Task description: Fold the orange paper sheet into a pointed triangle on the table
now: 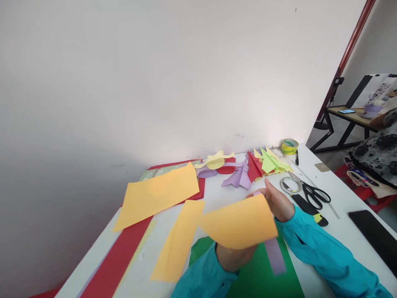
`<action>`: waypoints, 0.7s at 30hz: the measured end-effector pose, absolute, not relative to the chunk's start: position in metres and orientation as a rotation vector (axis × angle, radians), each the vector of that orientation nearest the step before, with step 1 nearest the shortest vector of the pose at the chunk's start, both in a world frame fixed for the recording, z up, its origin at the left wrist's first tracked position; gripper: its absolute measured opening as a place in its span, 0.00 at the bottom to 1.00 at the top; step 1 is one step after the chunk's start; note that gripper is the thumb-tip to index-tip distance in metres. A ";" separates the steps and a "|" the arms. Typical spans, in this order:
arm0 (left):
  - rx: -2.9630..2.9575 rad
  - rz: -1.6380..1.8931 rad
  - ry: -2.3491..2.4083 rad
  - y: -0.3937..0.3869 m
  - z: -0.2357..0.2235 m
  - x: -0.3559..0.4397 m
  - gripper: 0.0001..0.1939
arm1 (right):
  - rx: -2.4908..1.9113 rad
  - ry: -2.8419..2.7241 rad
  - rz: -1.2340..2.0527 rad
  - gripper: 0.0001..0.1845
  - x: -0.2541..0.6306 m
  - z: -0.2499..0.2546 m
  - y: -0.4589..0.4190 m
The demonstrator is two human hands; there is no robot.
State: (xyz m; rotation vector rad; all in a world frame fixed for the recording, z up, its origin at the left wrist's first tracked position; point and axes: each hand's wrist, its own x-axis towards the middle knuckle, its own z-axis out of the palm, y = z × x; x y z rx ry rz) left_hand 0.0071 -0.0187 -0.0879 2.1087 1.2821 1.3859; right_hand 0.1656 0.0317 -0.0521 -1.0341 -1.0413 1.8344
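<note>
My left hand (231, 257) comes up from the bottom centre and grips the lower edge of an orange paper sheet (240, 221), which curves up in front of it and hides the fingers. My right hand (277, 203) is closed on the sheet's upper right corner. A purple paper strip (276, 256) hangs down behind the orange sheet; I cannot tell which hand holds it. Both sleeves are teal. Under the hands lies a green sheet (260, 281) on the white table (341, 207).
Two more orange pieces (158, 194) (178, 242) and a red sheet (120, 256) lie to the left. Folded purple, red and yellow-green paper shapes (254, 167), a tape roll (289, 146), scissors (313, 193), a cutter (310, 209) and a phone (375, 236) are on the right. Another person sits far right.
</note>
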 end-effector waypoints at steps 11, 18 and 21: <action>1.747 1.605 1.070 0.003 -0.046 -0.012 0.10 | -0.755 -1.312 1.669 0.38 0.167 -0.037 0.014; 2.186 1.522 0.996 -0.001 -0.051 -0.005 0.13 | -0.742 -1.513 1.657 0.40 0.165 -0.036 0.004; 2.419 1.510 1.004 -0.001 -0.051 -0.006 0.16 | -0.719 -1.469 1.694 0.40 0.165 -0.036 0.005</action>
